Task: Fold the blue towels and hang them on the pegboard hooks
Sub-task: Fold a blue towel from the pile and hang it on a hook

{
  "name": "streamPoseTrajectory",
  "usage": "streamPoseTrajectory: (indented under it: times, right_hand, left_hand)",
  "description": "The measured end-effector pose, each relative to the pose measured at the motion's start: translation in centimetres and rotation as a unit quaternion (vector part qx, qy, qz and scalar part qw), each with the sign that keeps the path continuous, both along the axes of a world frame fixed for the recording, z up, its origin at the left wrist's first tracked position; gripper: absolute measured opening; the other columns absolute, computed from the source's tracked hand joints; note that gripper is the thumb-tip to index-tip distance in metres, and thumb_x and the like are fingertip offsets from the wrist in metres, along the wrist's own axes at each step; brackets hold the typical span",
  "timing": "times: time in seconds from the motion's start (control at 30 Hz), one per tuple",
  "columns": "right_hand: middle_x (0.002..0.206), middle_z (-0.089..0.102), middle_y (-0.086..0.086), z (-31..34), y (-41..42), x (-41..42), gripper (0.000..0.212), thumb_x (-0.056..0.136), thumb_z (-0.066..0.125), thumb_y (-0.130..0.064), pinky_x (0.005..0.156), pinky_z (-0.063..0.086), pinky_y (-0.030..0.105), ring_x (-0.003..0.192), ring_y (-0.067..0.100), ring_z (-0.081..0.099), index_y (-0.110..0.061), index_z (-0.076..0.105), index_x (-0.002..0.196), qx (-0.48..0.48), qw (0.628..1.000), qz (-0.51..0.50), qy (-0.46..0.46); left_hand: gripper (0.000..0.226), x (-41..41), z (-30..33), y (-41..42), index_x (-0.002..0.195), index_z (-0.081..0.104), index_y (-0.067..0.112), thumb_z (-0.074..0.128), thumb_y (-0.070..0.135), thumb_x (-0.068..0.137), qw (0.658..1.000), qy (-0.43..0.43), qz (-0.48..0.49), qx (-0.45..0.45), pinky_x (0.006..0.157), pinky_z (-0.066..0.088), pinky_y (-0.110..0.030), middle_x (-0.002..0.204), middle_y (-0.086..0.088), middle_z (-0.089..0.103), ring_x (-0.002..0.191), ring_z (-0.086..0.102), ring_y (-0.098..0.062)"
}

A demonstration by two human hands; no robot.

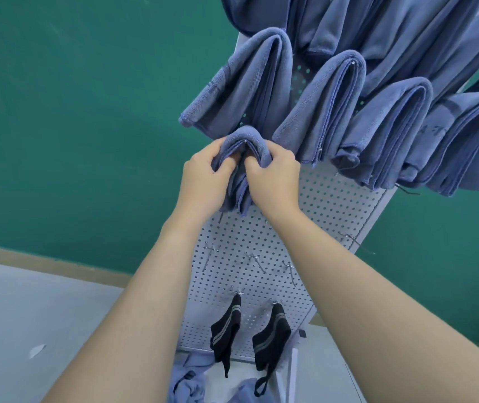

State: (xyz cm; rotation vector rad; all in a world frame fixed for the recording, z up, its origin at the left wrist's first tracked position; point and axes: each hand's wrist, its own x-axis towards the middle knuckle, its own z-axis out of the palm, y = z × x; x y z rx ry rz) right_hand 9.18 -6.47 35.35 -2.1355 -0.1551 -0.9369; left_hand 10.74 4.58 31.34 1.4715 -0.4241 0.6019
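Blue towels: four folded ones (pixel 334 106) already hang in a row on the pegboard (pixel 331 205), with more draped on the row above them (pixel 377 21). Fifth folded towel (pixel 242 146) sits just below the left end of that row, its fold draped over a hook whose tip shows at the crease. Left hand (pixel 206 181) and right hand (pixel 273 181) both grip it, fingers curled into the cloth on either side of the fold; judged as seating it on the hook. Below the hands, several bare hooks (pixel 254 258) remain on the pegboard. Lowest row carries two black striped pieces (pixel 226 330). At the pegboard foot, a loose heap of unfolded blue cloth (pixel 191 382), likely towels still to fold. No container is visible; the heap appears to lie loose, though what it rests on is unclear. Judgement: well past halfway, with some left
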Motion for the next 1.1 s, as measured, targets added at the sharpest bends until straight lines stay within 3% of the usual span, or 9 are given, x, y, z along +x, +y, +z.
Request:
streamPoseTrajectory:
  times: [0.13,0.3,0.37,0.47,0.6,0.7,0.83,0.97,1.1]
  right_hand:
    - [0.068,0.054,-0.006,-1.9,0.1,-0.4,0.03,0.086,0.054,-0.01,0.06,0.035,0.031,0.071,0.021,0.048,-0.032,0.043,0.069,-0.005,0.999,-0.03,0.044]
    - [0.062,0.05,0.003,-4.7,-0.6,-1.2,0.029,0.091,0.055,-0.011,0.051,0.03,0.03,0.057,0.02,0.042,-0.017,0.042,0.065,-0.04,0.992,-0.045,0.112]
    - [0.064,0.049,0.002,-5.0,-0.5,-1.8,0.032,0.094,0.054,-0.014,0.051,0.03,0.031,0.058,0.016,0.041,-0.018,0.042,0.065,-0.033,0.992,-0.047,0.113]
    - [0.065,0.045,0.003,-5.1,-0.3,-2.5,0.035,0.095,0.054,-0.014,0.049,0.027,0.031,0.063,0.018,0.04,-0.019,0.038,0.064,-0.005,0.991,-0.036,0.131]
    - [0.059,0.05,0.001,-6.9,-0.4,-3.5,0.039,0.097,0.06,-0.02,0.051,0.035,0.03,0.069,0.027,0.046,-0.021,0.044,0.061,0.043,0.991,-0.019,0.125]
    - [0.08,0.073,0.006,-8.3,-1.0,-4.9,0.021,0.099,0.062,-0.021,0.067,0.054,0.036,0.079,0.028,0.066,-0.01,0.071,0.085,0.071,0.988,-0.002,0.135]
    - [0.11,0.074,0.004,-10.8,-1.9,-8.0,0.029,0.098,0.067,-0.018,0.09,0.055,0.02,0.095,0.007,0.068,-0.004,0.071,0.123,0.103,0.981,0.056,0.153]
    - [0.107,0.072,-0.011,-17.1,-4.1,-12.4,0.032,0.096,0.072,-0.016,0.085,0.05,0.007,0.094,-0.012,0.067,-0.014,0.071,0.128,0.108,0.969,0.127,0.18]
    - [0.099,0.074,-0.01,-25.2,-7.1,-14.5,0.028,0.095,0.074,-0.018,0.088,0.057,0.017,0.093,-0.004,0.07,-0.012,0.075,0.122,0.059,0.968,0.089,0.226]
  left_hand:
    - [0.035,-1.0,-1.5,-0.2,0.104,0.067,0.034,0.056,0.005,0.088,0.998,0.029,0.034,0.051,0.058,0.042,-0.011,0.068,0.019,0.062,0.06,0.051,-0.002]
    - [0.028,-2.2,-4.0,0.4,0.094,0.063,0.021,0.05,-0.002,0.085,0.992,0.064,0.066,0.092,0.052,0.034,-0.017,0.067,-0.006,0.056,0.057,0.036,-0.009]
    - [0.014,-2.7,-5.3,0.6,0.093,0.063,0.011,0.052,0.003,0.091,0.988,0.078,0.076,0.109,0.055,0.032,-0.022,0.076,-0.018,0.058,0.061,0.035,-0.013]
    - [0.011,-3.5,-6.9,0.9,0.096,0.066,0.015,0.056,0.019,0.1,0.987,0.077,0.077,0.117,0.066,0.047,-0.032,0.085,-0.012,0.067,0.078,0.055,-0.031]
    - [0.026,-4.7,-7.4,1.4,0.113,0.073,0.027,0.057,0.012,0.101,0.985,0.088,0.078,0.124,0.084,0.055,-0.027,0.099,0.01,0.075,0.091,0.067,-0.008]
    - [0.034,-5.4,-8.6,1.7,0.13,0.067,0.02,0.055,0.01,0.1,0.977,0.115,0.1,0.151,0.1,0.053,-0.033,0.117,0.008,0.072,0.108,0.065,-0.006]
    - [0.042,-6.6,-12.0,1.7,0.142,0.059,0.015,0.056,0.014,0.1,0.961,0.159,0.105,0.199,0.108,0.05,-0.039,0.134,0.0,0.067,0.12,0.062,-0.013]
    - [0.045,-7.9,-17.2,3.1,0.145,0.058,0.017,0.058,0.017,0.099,0.907,0.188,0.075,0.37,0.11,0.048,-0.04,0.139,0.0,0.065,0.129,0.06,-0.019]
    - [0.047,-9.8,-22.4,5.2,0.146,0.055,0.021,0.056,0.023,0.099,0.778,0.222,0.028,0.587,0.105,0.049,-0.038,0.145,0.0,0.061,0.131,0.057,-0.024]
